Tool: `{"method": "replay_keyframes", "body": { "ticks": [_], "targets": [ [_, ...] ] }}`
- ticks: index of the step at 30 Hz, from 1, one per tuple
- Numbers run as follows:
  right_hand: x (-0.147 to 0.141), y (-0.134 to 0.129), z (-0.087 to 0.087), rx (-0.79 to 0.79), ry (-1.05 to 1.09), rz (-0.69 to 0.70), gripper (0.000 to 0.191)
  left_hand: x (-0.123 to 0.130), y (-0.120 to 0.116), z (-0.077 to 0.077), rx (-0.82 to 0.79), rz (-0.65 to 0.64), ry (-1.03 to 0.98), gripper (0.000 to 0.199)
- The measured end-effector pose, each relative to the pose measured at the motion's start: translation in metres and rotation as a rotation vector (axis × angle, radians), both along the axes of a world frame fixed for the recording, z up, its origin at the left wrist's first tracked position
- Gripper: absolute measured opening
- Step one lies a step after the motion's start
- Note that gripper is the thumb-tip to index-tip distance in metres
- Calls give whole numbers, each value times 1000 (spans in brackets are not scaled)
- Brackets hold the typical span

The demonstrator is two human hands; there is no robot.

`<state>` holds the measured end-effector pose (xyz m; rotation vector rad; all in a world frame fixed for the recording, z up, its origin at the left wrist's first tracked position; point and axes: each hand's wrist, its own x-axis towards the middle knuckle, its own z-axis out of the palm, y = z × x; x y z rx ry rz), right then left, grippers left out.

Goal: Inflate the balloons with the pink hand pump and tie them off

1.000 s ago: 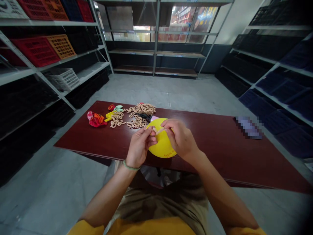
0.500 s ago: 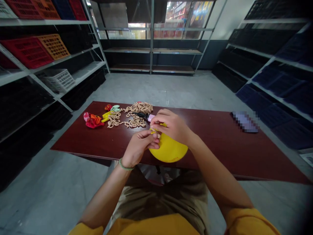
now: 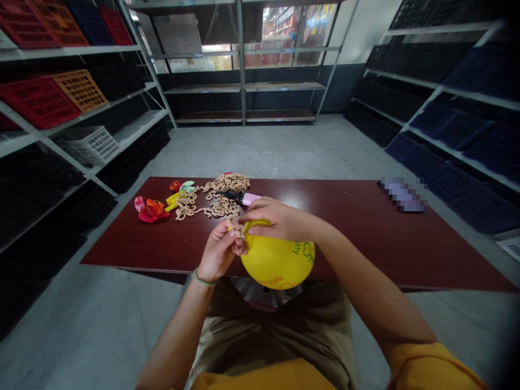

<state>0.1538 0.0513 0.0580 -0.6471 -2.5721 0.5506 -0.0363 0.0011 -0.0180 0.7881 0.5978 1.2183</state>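
Observation:
A yellow balloon [image 3: 278,262] with printed letters hangs at the table's front edge, its neck toward the left. My left hand [image 3: 222,246] is closed in a pinch at the neck end, with a bit of beige cord between its fingers. Bent over the top of the balloon, my right hand [image 3: 280,218] has its fingers closed round the balloon's neck. Just behind it lies a pink-handled tool [image 3: 251,199] with a black part, beside a heap of curly beige cord [image 3: 227,187].
On the dark red table [image 3: 345,233], red and orange balloons [image 3: 150,209], yellow pieces [image 3: 173,201] and a pale green piece [image 3: 187,186] lie at the left. A blurred flat object [image 3: 402,195] rests at the right. Shelves with crates [image 3: 81,89] stand around.
Both hands have moved slightly left and apart. The balloon has turned and come lower, so more of its print and its neck show. The view has shifted a little.

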Motion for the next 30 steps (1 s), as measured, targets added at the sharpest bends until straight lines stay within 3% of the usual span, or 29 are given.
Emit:
{"method": "replay_keyframes", "body": {
  "ticks": [5, 9, 16, 20, 24, 30],
  "targets": [
    [-9, 0, -2, 81, 17, -110, 15, 0, 0, 0, 36, 27, 40, 22],
    [-10, 0, -5, 92, 24, -120, 9, 2, 2, 2, 39, 61, -6, 17],
    [5, -8, -12, 167, 60, -326, 10, 8, 6, 2, -79, 137, -77, 16],
    [6, -24, -12, 338, 25, -420, 9, 14, 6, 3, -158, 158, -41, 19],
    [1, -40, -11, 489, 139, -380, 11, 17, 6, 5, -183, 171, -23, 22],
    [-1, -48, -19, 447, 207, -357, 10, 18, 7, 7, -141, 165, -37, 23]
  ]
}}
